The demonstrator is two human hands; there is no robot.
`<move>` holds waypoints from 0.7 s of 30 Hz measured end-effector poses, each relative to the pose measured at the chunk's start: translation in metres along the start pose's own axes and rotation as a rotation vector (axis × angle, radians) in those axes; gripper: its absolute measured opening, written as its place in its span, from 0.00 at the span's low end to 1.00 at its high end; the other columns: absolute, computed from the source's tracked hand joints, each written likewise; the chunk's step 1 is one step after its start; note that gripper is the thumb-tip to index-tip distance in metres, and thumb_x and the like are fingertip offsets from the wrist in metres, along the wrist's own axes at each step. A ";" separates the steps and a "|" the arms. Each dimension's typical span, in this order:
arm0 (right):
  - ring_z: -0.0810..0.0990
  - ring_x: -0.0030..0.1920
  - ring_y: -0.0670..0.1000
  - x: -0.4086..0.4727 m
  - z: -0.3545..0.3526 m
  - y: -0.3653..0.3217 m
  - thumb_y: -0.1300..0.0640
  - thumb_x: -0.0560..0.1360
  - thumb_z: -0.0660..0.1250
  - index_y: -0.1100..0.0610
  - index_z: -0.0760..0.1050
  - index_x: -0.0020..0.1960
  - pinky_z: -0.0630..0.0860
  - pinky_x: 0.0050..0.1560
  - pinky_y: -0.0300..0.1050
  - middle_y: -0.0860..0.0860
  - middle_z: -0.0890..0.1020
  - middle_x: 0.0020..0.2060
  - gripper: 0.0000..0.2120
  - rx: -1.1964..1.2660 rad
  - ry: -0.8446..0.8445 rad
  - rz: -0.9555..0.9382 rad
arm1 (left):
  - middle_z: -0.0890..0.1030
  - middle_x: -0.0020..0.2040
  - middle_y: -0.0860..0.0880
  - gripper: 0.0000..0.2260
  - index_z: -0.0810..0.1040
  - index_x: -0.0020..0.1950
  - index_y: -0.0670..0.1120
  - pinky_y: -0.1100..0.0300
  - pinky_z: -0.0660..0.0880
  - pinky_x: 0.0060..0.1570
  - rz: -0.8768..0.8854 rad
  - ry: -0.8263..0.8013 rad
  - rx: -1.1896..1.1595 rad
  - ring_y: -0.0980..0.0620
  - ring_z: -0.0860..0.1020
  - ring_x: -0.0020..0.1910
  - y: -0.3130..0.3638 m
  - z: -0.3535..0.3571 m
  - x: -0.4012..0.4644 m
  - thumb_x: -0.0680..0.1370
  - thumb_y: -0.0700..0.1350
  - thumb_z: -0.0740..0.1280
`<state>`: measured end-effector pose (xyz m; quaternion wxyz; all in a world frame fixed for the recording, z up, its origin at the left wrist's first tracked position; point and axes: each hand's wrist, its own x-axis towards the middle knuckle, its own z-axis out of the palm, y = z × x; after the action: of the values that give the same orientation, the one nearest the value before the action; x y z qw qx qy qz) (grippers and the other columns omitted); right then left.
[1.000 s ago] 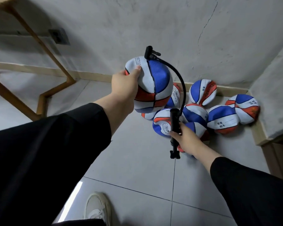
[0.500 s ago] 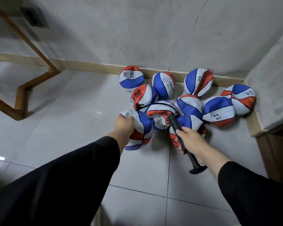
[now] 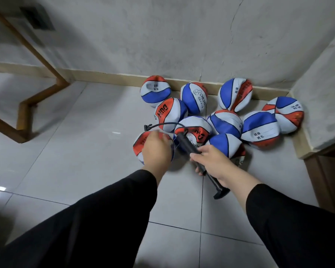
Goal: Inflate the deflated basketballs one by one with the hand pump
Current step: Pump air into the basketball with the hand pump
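The left hand [image 3: 156,147] rests on one basketball [image 3: 141,144], fingers loosely spread. The right hand [image 3: 211,161] clamps the pump [image 3: 190,147]. Behind this ball, many balls look flat.

Person wearing plain black long sleeves, left sleeve [image 3: 89,217], right sleeve [image 3: 290,219], loose fit, cuffs stopping at forearm, left hand [image 3: 156,149] and right hand [image 3: 214,161] bare, no gloves.

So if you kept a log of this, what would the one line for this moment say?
left hand: on floor ball, grip unclear | right hand: grips hand pump | hose: end free, off the ball | pile: deflated, by wall
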<state>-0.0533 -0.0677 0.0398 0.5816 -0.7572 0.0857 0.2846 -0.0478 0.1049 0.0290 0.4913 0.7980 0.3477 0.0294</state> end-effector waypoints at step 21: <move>0.83 0.43 0.56 -0.112 -0.011 -0.015 0.44 0.83 0.63 0.51 0.80 0.53 0.85 0.38 0.53 0.54 0.79 0.47 0.13 -0.025 0.004 -0.030 | 0.83 0.47 0.42 0.16 0.78 0.62 0.40 0.55 0.79 0.40 -0.329 -0.165 -0.692 0.46 0.81 0.42 0.038 -0.013 -0.081 0.85 0.52 0.63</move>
<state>-0.1348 -0.0961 0.1137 0.5762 -0.7660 0.0720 0.2757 -0.0942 0.0566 0.0899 0.7556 0.5187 0.4000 0.0016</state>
